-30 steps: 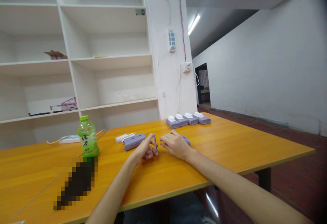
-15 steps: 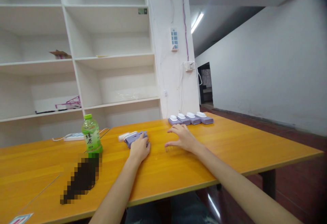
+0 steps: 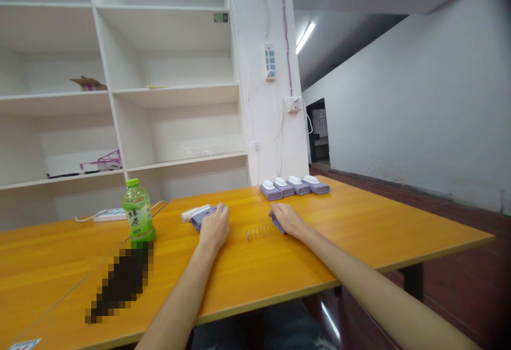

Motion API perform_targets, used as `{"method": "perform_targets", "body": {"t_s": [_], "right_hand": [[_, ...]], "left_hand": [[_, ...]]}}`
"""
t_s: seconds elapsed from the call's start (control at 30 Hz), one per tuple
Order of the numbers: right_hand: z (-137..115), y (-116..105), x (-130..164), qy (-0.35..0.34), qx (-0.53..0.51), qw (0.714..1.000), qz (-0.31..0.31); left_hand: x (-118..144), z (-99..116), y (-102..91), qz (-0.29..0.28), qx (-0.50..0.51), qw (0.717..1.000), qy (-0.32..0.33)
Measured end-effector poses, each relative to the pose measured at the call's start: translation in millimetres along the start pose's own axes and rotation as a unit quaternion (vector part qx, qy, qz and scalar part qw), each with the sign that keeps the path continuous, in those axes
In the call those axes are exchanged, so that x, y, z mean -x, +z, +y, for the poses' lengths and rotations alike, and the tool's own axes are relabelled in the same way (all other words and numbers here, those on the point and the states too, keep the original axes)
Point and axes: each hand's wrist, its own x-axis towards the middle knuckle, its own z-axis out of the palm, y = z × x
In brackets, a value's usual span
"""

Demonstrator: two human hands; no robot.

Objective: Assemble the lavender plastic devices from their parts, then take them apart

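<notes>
My left hand [image 3: 215, 227] lies closed over the right end of a purple plastic housing [image 3: 198, 221] on the table. A white ridged part [image 3: 198, 210] shows along the housing's far side, beside a white cylindrical piece [image 3: 186, 215]. To the right, my right hand [image 3: 288, 219] is closed around a small blue-purple piece [image 3: 279, 224], which shows below its fingers. A thin coil spring [image 3: 259, 230] stretches leftward from that piece; I cannot tell whether the two are joined. The fingertips of my left hand are partly hidden.
Several purple blocks with white tops [image 3: 295, 186] stand in a row at the table's far edge. A green drink bottle [image 3: 138, 211] stands on the left, near a white power strip [image 3: 109, 215] and a pixelated dark patch. White shelves [image 3: 175, 167] rise behind the table [image 3: 359, 222].
My right hand, spread open before, has closed around the blue-purple piece. The spring now shows clearly to its left. My left hand stays at the purple housing.
</notes>
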Motion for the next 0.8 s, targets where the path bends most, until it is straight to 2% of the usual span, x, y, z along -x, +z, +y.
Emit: {"method": "perform_targets", "body": {"t_s": [0.13,0.23,0.37,0.63,0.8], "right_hand": [[-11,3,5,-0.011,-0.012,1.000,-0.011],[-16,4,7,-0.013,-0.015,1.000,-0.015],[-15,6,5,0.002,-0.009,1.000,-0.021],[-10,9,-4,0.051,0.006,0.998,-0.021],[-9,7,-7,0.059,0.003,0.998,-0.019]], "left_hand": [[8,37,-3.8,-0.010,0.079,0.991,0.109],[12,52,-0.1,-0.034,0.126,0.979,0.157],[10,49,5.4,-0.055,0.156,0.970,0.177],[6,42,11.5,-0.057,0.167,0.971,0.164],[5,42,13.5,-0.056,0.161,0.973,0.156]]}}
